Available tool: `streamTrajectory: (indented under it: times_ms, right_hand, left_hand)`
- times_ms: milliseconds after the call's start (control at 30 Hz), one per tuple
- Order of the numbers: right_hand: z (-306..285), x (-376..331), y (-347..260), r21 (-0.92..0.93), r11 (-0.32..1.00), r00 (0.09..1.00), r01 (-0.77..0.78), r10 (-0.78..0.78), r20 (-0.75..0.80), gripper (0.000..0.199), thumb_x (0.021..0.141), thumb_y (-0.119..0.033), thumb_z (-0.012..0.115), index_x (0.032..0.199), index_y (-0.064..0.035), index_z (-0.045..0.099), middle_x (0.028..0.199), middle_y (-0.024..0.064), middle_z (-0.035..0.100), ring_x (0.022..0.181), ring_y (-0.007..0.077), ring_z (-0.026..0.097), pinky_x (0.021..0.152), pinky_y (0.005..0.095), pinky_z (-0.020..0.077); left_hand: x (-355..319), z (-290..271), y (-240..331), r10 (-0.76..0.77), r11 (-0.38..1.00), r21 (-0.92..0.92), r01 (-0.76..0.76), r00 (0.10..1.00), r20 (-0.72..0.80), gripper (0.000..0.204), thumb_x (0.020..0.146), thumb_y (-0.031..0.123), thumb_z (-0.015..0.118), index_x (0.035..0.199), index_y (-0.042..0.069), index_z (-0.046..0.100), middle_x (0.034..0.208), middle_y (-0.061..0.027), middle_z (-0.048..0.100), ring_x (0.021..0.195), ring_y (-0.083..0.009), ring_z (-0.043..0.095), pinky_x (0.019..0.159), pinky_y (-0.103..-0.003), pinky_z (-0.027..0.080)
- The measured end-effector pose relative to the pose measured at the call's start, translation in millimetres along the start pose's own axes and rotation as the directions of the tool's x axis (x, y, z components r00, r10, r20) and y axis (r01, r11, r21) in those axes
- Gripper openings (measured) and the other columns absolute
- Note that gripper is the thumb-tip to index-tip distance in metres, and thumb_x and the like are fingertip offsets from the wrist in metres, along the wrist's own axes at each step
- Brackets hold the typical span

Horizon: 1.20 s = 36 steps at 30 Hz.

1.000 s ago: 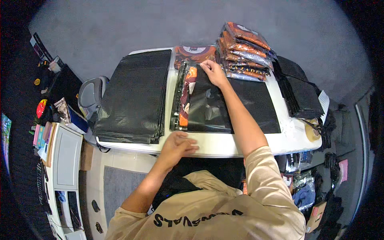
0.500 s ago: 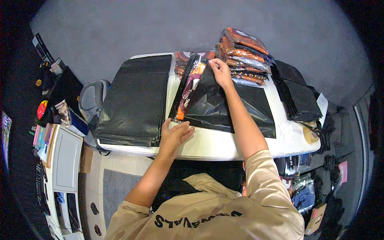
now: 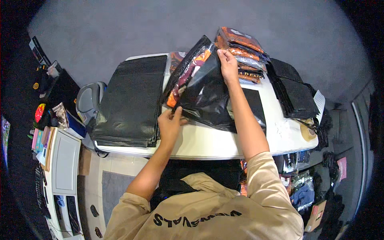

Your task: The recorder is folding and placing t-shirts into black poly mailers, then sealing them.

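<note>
A black plastic bag (image 3: 206,94) lies tilted in front of me, partly lifted off the white table. Along its left side shows a clear-wrapped garment packet (image 3: 187,76) with orange and maroon print; the bag covers the rest of it. My right hand (image 3: 228,66) pinches the bag's far edge between thumb and fingers. Down at the near left corner, my left hand (image 3: 170,123) holds the packet with thumb and forefinger, the other fingers loosely spread. Whether it also grips the bag there, I cannot tell.
Flat black bags (image 3: 130,100) form a stack on the left of the white table (image 3: 200,148). A pile of wrapped garments (image 3: 244,44) stands at the far side. More black bags (image 3: 296,96) and a tape roll (image 3: 307,132) are on the right. A grey chair (image 3: 89,102) stands beyond the left end.
The packet and bag have turned, their far end swinging right and rising off the table. My right hand has moved slightly right and away. My left fingers have closed on the near corner.
</note>
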State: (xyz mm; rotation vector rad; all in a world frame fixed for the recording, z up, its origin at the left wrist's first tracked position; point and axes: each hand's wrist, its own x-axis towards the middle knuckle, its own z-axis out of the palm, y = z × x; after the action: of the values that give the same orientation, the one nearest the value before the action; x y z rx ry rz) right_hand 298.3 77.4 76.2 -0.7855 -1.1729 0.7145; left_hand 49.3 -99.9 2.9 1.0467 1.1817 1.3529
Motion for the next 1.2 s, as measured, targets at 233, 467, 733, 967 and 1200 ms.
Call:
streamTrajectory:
  times_ms: [233,467,733,967,1200]
  right_hand:
    - [-30,8,-32,-0.025,0.999,0.991,0.033,-0.036,-0.132,0.022,0.104,-0.022,0.068,0.106,-0.001,0.073,0.089,-0.0014,0.072,0.079,0.0046,0.06,0.071,0.0229,0.0464]
    - [-53,-6,-75,-0.012,0.993,0.97,0.113,-0.113,-0.216,0.019,0.104,-0.019,0.068,0.103,0.0001,0.072,0.087,-0.0013,0.071,0.078,0.0039,0.06,0.071,0.0213,0.0455]
    - [-58,-18,-78,-0.017,0.993,0.963,0.116,-0.117,-0.242,0.018,0.104,-0.019,0.069,0.102,-0.0009,0.072,0.088,-0.001,0.071,0.079,0.0037,0.059,0.071,0.0211,0.0448]
    - [-65,-24,-77,-0.005,0.995,0.955,0.103,-0.1,-0.278,0.018,0.104,-0.019,0.069,0.103,-0.0012,0.072,0.09,-0.0001,0.072,0.079,0.0042,0.059,0.071,0.021,0.045]
    - [-63,-17,-105,-0.153,0.961,0.943,0.229,-0.258,-0.209,0.021,0.104,-0.02,0.069,0.103,0.0012,0.071,0.088,-0.0008,0.07,0.077,0.0033,0.057,0.069,0.0204,0.0438]
  left_hand:
    - [67,-7,65,0.364,0.932,0.003,-0.364,0.931,-0.027,0.024,0.106,0.023,0.065,0.097,0.001,0.071,0.075,0.0078,0.056,0.064,-0.002,0.049,0.058,-0.022,0.042]
    - [93,0,117,0.43,0.901,0.021,-0.433,0.898,0.095,0.028,0.108,0.027,0.062,0.114,0.003,0.074,0.086,0.0066,0.066,0.068,-0.001,0.051,0.059,-0.02,0.042]
    - [101,23,112,0.539,0.838,-0.075,-0.541,0.841,-0.044,0.029,0.107,0.021,0.065,0.117,-0.004,0.075,0.089,0.004,0.067,0.073,-0.0017,0.051,0.064,-0.021,0.041]
    - [102,33,110,0.557,0.824,-0.077,-0.561,0.828,-0.074,0.033,0.107,0.02,0.063,0.123,-0.008,0.07,0.112,-0.0075,0.074,0.098,-0.0112,0.066,0.091,-0.027,0.051]
    - [109,30,79,0.39,0.874,-0.283,-0.396,0.917,-0.08,0.031,0.108,0.023,0.063,0.121,-0.003,0.073,0.082,0.0031,0.066,0.064,-0.0016,0.05,0.058,-0.02,0.041]
